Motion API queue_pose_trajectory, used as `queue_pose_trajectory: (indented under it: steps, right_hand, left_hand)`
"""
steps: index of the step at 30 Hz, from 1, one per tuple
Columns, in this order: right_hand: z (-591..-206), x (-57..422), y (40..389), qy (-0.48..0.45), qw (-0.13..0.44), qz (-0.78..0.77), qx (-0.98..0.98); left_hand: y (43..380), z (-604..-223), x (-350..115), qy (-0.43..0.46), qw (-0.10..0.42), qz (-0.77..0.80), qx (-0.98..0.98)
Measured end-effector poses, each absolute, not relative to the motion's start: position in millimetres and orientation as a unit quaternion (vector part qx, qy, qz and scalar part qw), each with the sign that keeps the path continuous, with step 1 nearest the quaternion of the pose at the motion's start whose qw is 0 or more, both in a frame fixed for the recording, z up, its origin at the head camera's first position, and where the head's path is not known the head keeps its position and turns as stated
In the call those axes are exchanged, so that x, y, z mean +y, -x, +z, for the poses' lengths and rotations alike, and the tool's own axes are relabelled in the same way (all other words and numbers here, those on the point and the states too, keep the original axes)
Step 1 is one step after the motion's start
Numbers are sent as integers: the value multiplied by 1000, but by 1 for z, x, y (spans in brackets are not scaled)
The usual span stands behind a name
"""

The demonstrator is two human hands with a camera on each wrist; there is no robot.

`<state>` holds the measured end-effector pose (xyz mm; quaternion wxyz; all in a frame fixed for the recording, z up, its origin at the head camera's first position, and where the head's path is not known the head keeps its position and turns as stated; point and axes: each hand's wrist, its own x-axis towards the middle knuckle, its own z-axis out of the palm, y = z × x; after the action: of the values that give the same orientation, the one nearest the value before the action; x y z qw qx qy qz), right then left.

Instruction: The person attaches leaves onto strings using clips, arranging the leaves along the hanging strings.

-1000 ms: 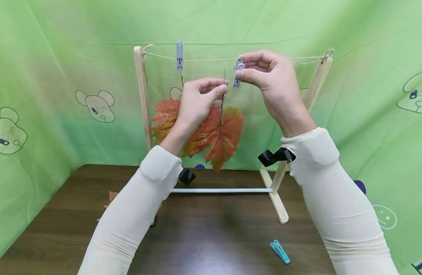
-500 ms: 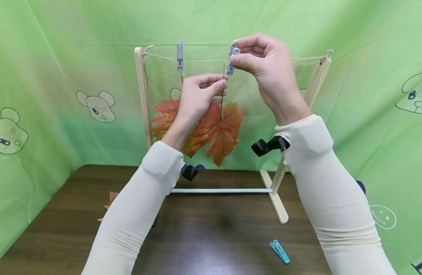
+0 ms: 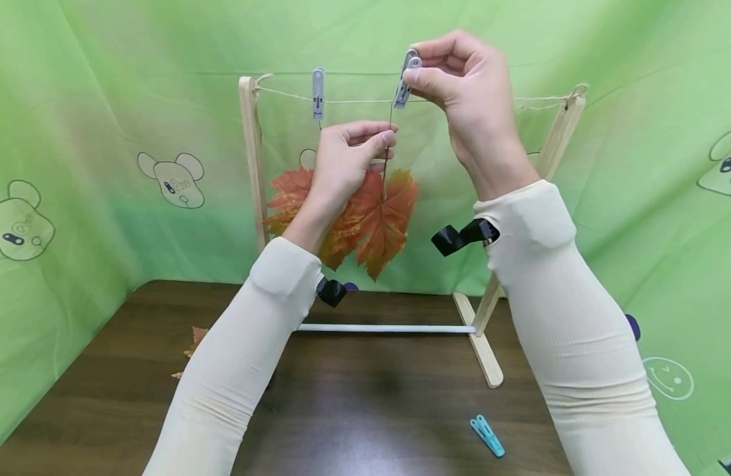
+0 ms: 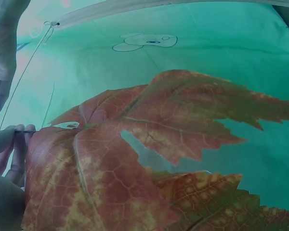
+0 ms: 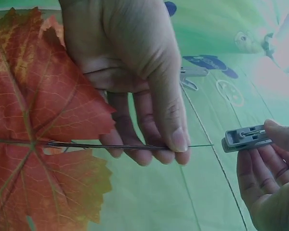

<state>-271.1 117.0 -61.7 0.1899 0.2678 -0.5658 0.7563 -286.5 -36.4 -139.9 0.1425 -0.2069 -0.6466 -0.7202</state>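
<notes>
Left hand (image 3: 349, 155) pinches the upright stem (image 5: 120, 146) of the leaf (image 3: 388, 221), tip near the string (image 3: 359, 101). Right hand (image 3: 472, 99) pinches a gray clothespin (image 3: 404, 80) just beyond

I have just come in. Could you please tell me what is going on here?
A person's left hand pinches the stem of an orange-red leaf just below the string. The right hand holds a gray clothespin close to the end of the stem, but has not clipped it on yet. To the left, another gray clothespin sits on the string, with a second leaf hanging below it. A turquoise clothespin lies on the table.
</notes>
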Motion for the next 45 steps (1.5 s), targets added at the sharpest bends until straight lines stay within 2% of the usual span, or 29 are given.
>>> queue_pose_trajectory:
  steps: [13,30,45]
  right_hand:
    - [-55,112,276,-242,187,758,-576]
    - [-49,114,275,-193,154,748,-616]
    - [-54,114,274,-192,141,733,-637]
  left_hand:
    - [288,-140,-36,209,147,-718,-647]
    - [288,-138,-34,209,149,-723,-641]
    - [287,-139,-34,205,148,-725,-641]
